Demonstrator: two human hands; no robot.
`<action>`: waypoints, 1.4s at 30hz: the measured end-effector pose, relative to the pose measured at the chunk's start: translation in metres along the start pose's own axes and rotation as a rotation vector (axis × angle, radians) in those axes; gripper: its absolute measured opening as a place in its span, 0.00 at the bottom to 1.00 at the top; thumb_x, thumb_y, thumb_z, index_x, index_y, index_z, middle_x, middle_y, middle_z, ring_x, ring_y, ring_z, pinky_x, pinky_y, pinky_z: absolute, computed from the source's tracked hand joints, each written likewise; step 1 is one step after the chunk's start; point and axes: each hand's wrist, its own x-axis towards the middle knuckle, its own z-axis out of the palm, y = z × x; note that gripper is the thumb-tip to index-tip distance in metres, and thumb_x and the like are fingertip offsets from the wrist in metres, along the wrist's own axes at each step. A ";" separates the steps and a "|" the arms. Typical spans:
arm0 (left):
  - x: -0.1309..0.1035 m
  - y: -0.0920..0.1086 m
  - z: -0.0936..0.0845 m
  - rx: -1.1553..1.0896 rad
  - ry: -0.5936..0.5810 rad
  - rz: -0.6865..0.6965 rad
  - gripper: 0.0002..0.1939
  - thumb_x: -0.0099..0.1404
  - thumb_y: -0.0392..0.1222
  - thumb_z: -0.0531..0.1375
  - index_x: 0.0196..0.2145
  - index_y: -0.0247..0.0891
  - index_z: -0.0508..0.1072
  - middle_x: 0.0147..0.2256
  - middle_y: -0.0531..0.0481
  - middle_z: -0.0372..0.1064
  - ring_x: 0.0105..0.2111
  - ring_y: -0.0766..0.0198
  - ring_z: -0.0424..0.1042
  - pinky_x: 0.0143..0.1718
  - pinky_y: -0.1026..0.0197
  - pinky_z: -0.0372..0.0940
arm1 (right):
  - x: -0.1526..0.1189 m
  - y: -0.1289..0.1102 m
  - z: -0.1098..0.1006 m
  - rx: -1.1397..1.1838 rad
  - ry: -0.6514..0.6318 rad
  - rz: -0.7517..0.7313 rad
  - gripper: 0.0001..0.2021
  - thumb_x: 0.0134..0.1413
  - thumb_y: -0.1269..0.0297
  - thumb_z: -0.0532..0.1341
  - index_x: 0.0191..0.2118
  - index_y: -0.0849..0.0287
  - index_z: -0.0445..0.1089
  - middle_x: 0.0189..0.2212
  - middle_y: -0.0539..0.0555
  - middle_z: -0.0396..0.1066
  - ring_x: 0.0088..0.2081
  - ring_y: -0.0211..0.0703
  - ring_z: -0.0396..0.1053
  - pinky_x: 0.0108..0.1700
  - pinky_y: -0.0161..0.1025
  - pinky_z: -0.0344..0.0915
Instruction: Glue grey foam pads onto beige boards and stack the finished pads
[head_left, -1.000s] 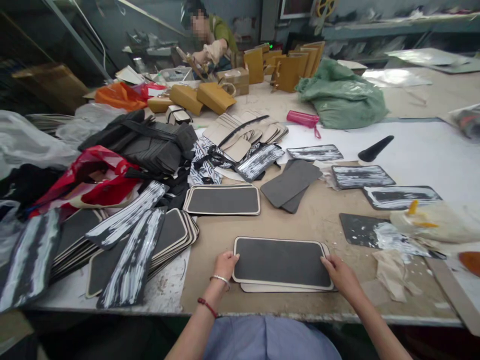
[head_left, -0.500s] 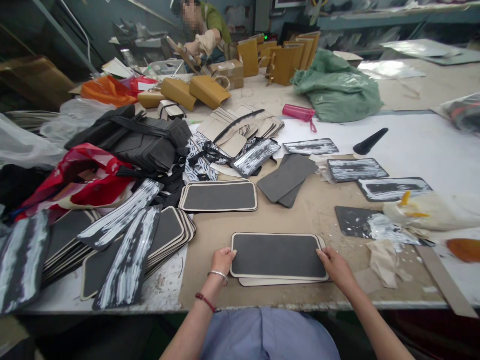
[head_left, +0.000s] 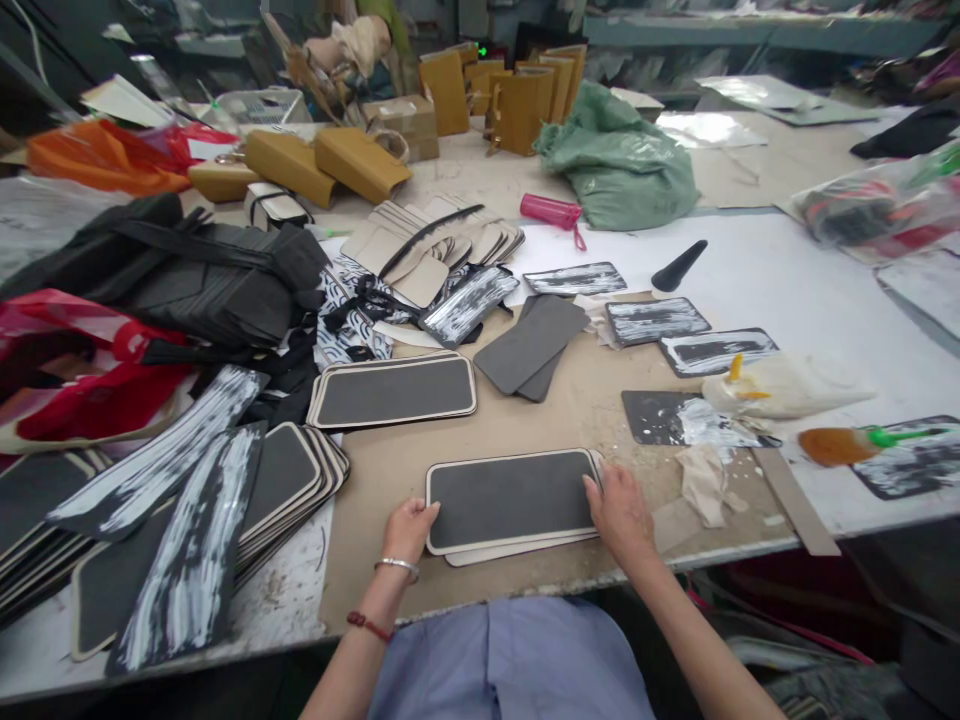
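Observation:
A dark grey rectangular panel point(head_left: 514, 502) with rounded corners and a cream border lies in front of me, on top of a cream-edged piece point(head_left: 480, 554) that sticks out below it. My left hand point(head_left: 407, 530) pinches the panel's left edge between thumb and fingers. At the opposite end, my right hand point(head_left: 624, 512) has its thumb on the panel's top face and its fingers along the right edge, partly hidden. Just beyond sits a small stack of similar panels point(head_left: 394, 390). Two plain grey pieces point(head_left: 529, 345) lie crossed to the right of that stack.
White-smeared strips point(head_left: 191, 545) rest across panel stacks on the left. To the right are a glue-smeared board point(head_left: 660, 415), a crumpled cloth point(head_left: 703, 485), a flat bar point(head_left: 799, 505) and an orange-brown bottle point(head_left: 832, 445). Mustard boxes point(head_left: 360, 162) and a green sack point(head_left: 619, 165) stand farther back.
My view has turned to the right, so the scene sits farther left. My right hand has shifted farther onto the panel's right end; the left hand keeps its hold.

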 end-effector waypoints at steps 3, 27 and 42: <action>-0.001 0.001 0.001 -0.027 -0.011 -0.011 0.17 0.38 0.53 0.61 0.12 0.39 0.58 0.12 0.60 0.53 0.16 0.71 0.52 0.19 0.66 0.50 | 0.003 -0.021 0.000 0.021 0.048 -0.162 0.25 0.58 0.56 0.48 0.53 0.72 0.58 0.51 0.69 0.59 0.54 0.56 0.55 0.51 0.49 0.56; -0.003 -0.002 0.003 -0.138 -0.026 -0.073 0.18 0.34 0.55 0.63 0.17 0.37 0.68 0.18 0.53 0.68 0.22 0.63 0.66 0.25 0.63 0.61 | -0.003 -0.036 0.011 0.143 -0.027 -0.428 0.27 0.58 0.57 0.49 0.60 0.66 0.48 0.59 0.63 0.50 0.61 0.52 0.43 0.58 0.51 0.47; 0.002 -0.008 0.002 -0.191 -0.015 -0.073 0.16 0.35 0.52 0.64 0.14 0.37 0.66 0.14 0.56 0.64 0.20 0.66 0.63 0.24 0.64 0.58 | 0.004 0.022 0.004 0.442 -0.278 0.255 0.16 0.49 0.48 0.49 0.24 0.56 0.60 0.19 0.51 0.62 0.24 0.44 0.63 0.28 0.38 0.59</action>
